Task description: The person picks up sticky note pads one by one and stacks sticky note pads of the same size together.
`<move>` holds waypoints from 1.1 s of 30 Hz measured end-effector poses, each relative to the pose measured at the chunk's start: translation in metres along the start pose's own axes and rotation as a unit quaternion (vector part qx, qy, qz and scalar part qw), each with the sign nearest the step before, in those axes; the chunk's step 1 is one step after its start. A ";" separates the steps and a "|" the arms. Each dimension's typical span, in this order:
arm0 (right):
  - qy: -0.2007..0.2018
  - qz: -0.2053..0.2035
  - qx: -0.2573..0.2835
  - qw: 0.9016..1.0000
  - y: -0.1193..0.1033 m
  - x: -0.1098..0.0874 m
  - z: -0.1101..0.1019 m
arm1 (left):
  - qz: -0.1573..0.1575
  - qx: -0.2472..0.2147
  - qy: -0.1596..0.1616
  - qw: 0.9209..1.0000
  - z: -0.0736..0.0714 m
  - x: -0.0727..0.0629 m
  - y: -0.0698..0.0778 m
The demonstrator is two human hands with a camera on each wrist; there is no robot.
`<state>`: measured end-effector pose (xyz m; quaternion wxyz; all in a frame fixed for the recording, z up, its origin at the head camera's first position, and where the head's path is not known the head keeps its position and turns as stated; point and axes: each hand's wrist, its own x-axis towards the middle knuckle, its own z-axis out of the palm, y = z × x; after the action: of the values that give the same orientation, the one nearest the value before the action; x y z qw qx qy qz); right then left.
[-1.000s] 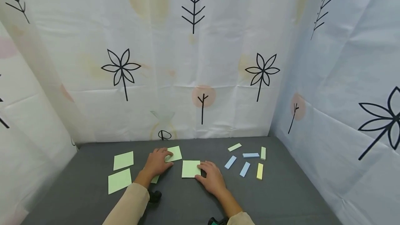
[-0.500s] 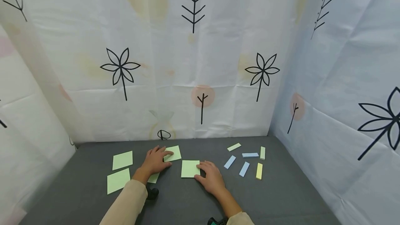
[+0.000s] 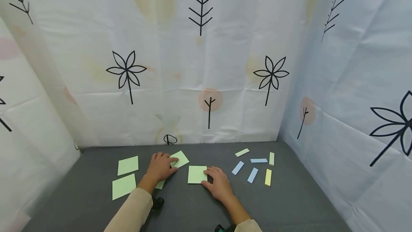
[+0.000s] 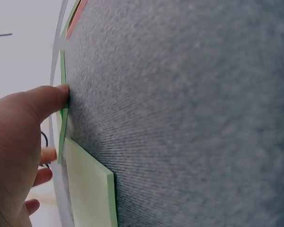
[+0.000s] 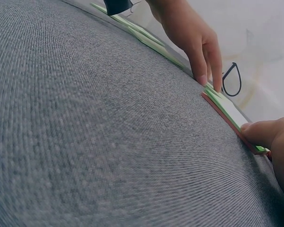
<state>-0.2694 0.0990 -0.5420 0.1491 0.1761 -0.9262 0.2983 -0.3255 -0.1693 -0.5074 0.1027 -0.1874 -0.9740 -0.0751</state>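
Note:
My left hand (image 3: pixel 159 167) pinches a pale green square pad (image 3: pixel 181 158) at its left side, index finger over the top and thumb at the near edge. A second green square pad (image 3: pixel 197 174) lies just in front and to the right. At its right edge my right hand (image 3: pixel 219 183) grips it between thumb and fingers. In the right wrist view, this green pad (image 5: pixel 232 111) shows a reddish layer underneath. Another green square (image 4: pixel 91 184) lies flat near my left hand; my left forearm hides most of it in the head view.
Two green squares, one farther back (image 3: pixel 128 165) and one nearer (image 3: pixel 123 186), lie on the grey table (image 3: pixel 280 207) at left. To the right are several small strips: blue ones (image 3: pixel 252 175), green ones (image 3: pixel 242 152) and a yellow one (image 3: pixel 268 177). A printed curtain (image 3: pixel 231 117) stands behind.
The far green pad has turned in my left hand, its right corner now pointing more to the right and nearer. My right hand and its pad stay in place.

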 end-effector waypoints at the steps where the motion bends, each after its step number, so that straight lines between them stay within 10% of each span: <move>1: 0.000 0.000 0.001 1.000 0.000 0.000 -0.001 | -0.002 0.016 0.000 1.000 0.000 0.001 0.001; 8: -0.009 0.004 0.002 1.000 0.001 0.000 -0.001 | -0.016 0.059 0.002 0.998 0.005 -0.001 0.006; 33: -0.005 0.001 0.004 1.000 0.001 0.000 0.000 | -0.068 -0.026 0.014 0.997 0.013 -0.012 0.001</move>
<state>-0.2701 0.0998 -0.5431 0.1431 0.1769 -0.9261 0.3010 -0.3169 -0.1704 -0.5228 0.1062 -0.1220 -0.9807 -0.1102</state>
